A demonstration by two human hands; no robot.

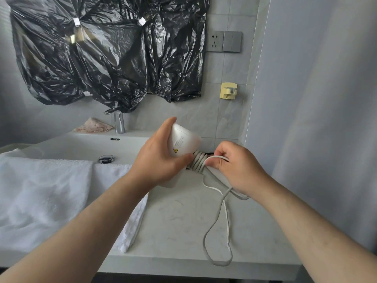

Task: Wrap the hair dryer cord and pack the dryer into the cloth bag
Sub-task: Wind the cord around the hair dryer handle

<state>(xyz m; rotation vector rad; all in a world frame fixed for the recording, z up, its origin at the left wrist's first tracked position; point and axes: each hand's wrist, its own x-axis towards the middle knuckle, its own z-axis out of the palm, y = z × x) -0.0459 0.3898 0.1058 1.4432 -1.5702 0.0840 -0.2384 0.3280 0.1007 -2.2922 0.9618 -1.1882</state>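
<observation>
My left hand (161, 158) grips the body of a white hair dryer (184, 139), held above the counter with a yellow warning sticker facing me. Several turns of its grey-white cord (219, 217) are coiled tightly around the handle, just right of my left thumb. My right hand (236, 166) pinches the cord at the coil. The loose remainder hangs down in a long loop that lies on the counter and reaches its front edge. The plug and the handle's end are hidden by my right hand. No cloth bag is in view.
A white towel (44, 199) drapes over the sink's front edge (81, 148) at the left. A chrome faucet (119, 122) stands behind. Black plastic (106, 50) covers the mirror. A wall socket (215, 40) and a yellow holder (228, 91) are on the tiles. A wall stands at the right.
</observation>
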